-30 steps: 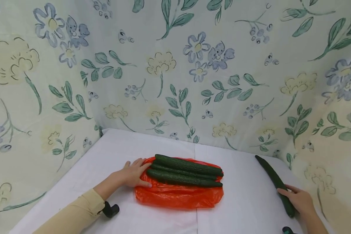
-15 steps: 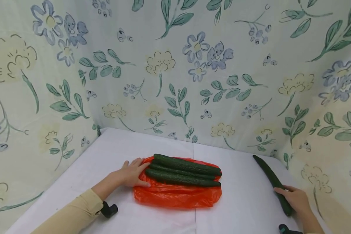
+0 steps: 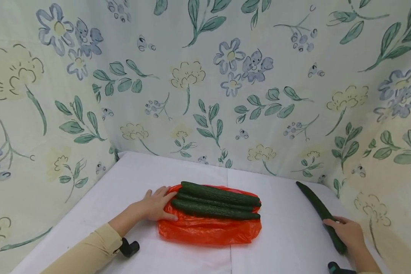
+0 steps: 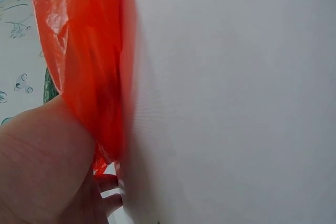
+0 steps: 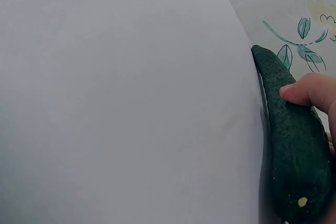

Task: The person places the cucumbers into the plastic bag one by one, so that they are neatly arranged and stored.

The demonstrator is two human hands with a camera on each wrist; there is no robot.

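Meanwhile, my left hand (image 3: 155, 204) lies flat-fingered on the orange bag (image 3: 209, 228) beside three cucumbers (image 3: 215, 201), right hand (image 3: 346, 231) gripping a fourth cucumber (image 3: 317, 208).

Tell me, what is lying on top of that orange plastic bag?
Three dark green cucumbers lie side by side on the orange bag, and the left hand rests on its edge. Whether anything is inside the bag cannot be seen.

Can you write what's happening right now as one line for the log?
left hand: rests on orange bag | three cucumbers: on bag | right hand: grips lone cucumber on white table
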